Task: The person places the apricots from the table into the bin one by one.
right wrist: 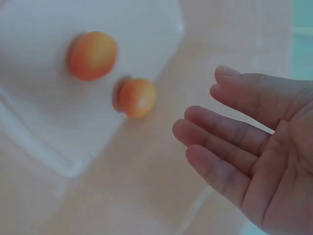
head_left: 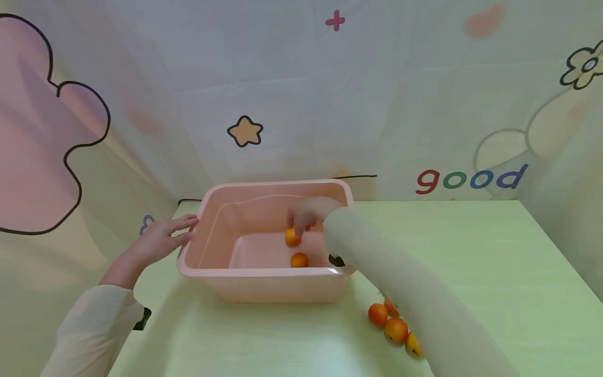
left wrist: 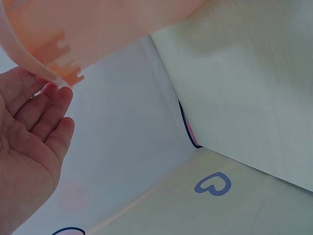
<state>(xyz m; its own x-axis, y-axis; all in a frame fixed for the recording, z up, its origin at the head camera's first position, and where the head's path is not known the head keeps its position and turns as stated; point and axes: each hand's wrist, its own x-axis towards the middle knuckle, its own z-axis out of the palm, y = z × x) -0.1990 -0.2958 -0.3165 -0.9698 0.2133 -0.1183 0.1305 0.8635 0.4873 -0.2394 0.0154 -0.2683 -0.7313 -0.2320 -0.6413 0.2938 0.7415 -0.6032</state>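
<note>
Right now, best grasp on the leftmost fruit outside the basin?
Probably across the near and far sides of the leftmost fruit, coming from above, head-view left: it's round, those sides look exposed, and neighbouring fruits crowd its right.

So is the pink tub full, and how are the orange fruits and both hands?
Pink tub: upright, uncovered, not full
Fruits inside: two, loose on the bottom, apart from each other
Fruits outside: bunched on the table, partly hidden by the right sleeve
Left hand: touching the tub's rim
Right hand: inside the tub, fingers spread, holding nothing
</note>
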